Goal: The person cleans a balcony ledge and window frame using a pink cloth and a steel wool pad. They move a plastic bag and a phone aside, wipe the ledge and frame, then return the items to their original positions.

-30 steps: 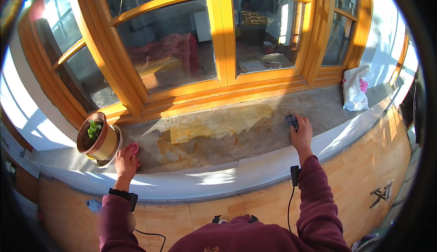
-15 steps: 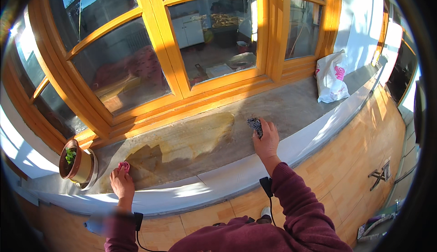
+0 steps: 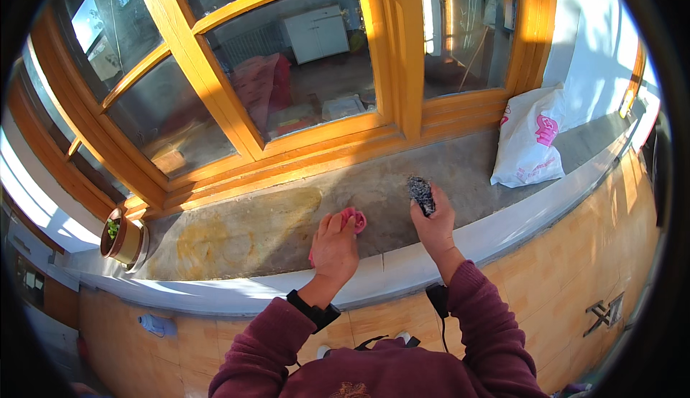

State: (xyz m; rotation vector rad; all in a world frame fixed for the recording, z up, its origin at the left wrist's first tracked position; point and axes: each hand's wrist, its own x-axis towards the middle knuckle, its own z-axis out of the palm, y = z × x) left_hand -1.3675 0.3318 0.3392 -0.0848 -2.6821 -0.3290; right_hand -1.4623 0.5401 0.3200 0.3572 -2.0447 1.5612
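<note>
My left hand [image 3: 335,255] is closed round a bunched pink cloth [image 3: 359,221], pressed down on the grey window sill [image 3: 381,182] near its front edge. Just to the right, my right hand [image 3: 436,229] grips a dark grey, speckled scouring pad [image 3: 420,195], which sticks out past the fingertips over the sill. A yellowish-brown stain [image 3: 208,243] spreads over the left half of the sill, partly in sunlight. Whether the pad touches the surface I cannot tell.
A potted plant [image 3: 126,243] on a saucer stands at the sill's left end. A white plastic bag [image 3: 530,139] with pink print leans at the right. Wooden window frames [image 3: 316,143] rise behind. Below, on the tiled floor, are a blue bottle [image 3: 157,325] and a small folding stool [image 3: 604,313].
My left hand has moved right along the sill with the pink cloth, from beside the pot to near my right hand. The right hand with the pad has shifted slightly; the view has turned too.
</note>
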